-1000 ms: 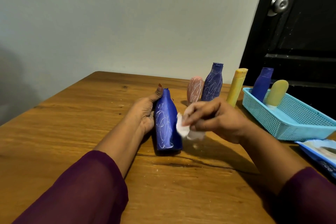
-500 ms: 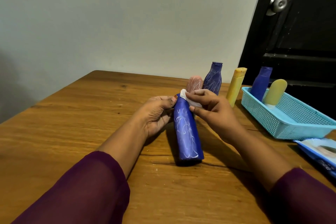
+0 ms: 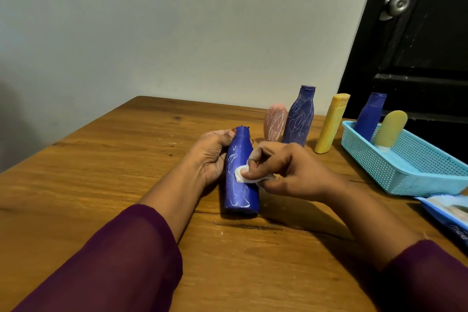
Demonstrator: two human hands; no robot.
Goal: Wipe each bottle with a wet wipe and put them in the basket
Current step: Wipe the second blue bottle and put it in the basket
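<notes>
This looks like a room in a home. A wooden table (image 3: 101,185) with visible grain stands against a plain, pale painted wall (image 3: 177,20). Beside it is a black panelled door (image 3: 417,58) with a round metal doorknob (image 3: 397,4). On the table are plastic toiletry bottles (image 3: 298,116), a light blue perforated plastic basket (image 3: 379,159) and a soft pack of wet wipes (image 3: 445,213), all ordinary household things.

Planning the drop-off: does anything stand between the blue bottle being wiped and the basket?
Only partly. The yellow bottle stands upright just left of the basket, near the line from the held blue bottle; the pink bottle and scribbled blue bottle stand farther back. Lifted over, the way looks free.
</notes>
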